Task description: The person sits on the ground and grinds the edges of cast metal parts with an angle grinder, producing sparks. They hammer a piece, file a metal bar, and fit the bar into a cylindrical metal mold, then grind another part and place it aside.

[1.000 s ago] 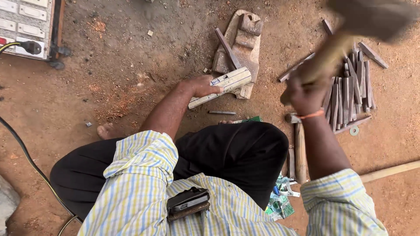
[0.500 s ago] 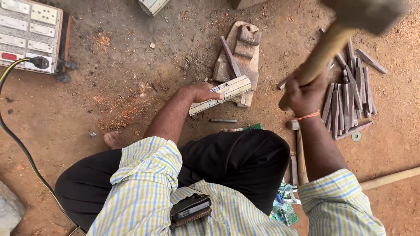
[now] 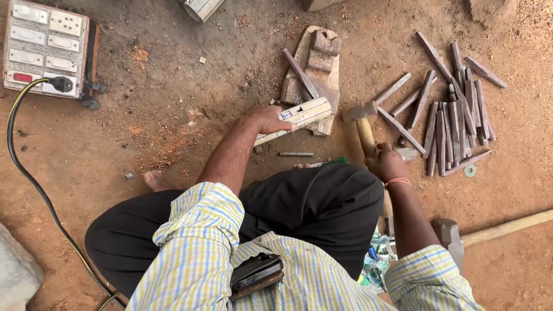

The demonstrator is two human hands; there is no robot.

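Note:
I sit on a red earth floor. My left hand (image 3: pixel 269 119) presses down on a pale rectangular block (image 3: pixel 299 117) that lies against a carved wooden piece (image 3: pixel 318 64). My right hand (image 3: pixel 387 162) grips the wooden handle of a hammer (image 3: pixel 363 124). Its metal head is down near the right end of the pale block. A thin metal rod (image 3: pixel 295 154) lies on the ground just below the block.
Several metal chisels (image 3: pixel 449 115) lie in a heap to the right. A switch board (image 3: pixel 47 49) with a plugged black cable (image 3: pixel 31 178) sits at the top left. A second hammer (image 3: pixel 495 230) lies at the lower right. A stone (image 3: pixel 17 273) is at the left edge.
My right hand has swung the hammer down from high at the upper right to beside the pale block. My left hand has stayed on the block.

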